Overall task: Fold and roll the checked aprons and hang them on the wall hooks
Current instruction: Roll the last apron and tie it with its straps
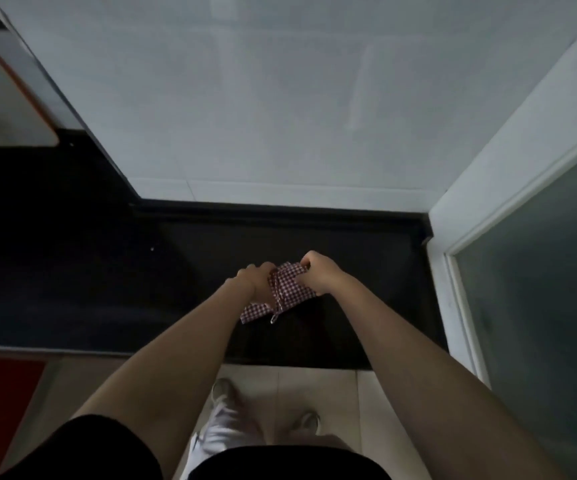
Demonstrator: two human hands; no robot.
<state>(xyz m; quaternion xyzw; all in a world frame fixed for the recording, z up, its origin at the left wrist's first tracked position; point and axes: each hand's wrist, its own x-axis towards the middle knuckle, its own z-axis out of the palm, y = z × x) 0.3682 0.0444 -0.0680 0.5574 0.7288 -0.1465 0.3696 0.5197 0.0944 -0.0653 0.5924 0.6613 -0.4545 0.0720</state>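
Both of our hands are closed on one small bundle of red-and-white checked apron cloth, just right of the frame's centre. Our left hand grips the bundle's left side with its fingers curled over the fabric, knuckles facing up. Our right hand pinches the right upper edge, thumb and fingers bent tight around the cloth. The two hands sit close together, with only the folded middle of the apron showing between them.

A loose corner of the checked cloth hangs out below our left wrist, and a thin pale strap end dangles from the bundle toward the lower part of the frame. We cannot tell whether the bundle rests on the glossy black stone counter beneath it or is held just above it.

Beyond the counter, a pale grey tiled wall fills the upper middle of the frame. At the right edge stands a white-framed frosted glass panel. In the upper left lies a white board with an orange rim. Near the bottom centre, our light-coloured shoes stand on beige floor tiles.
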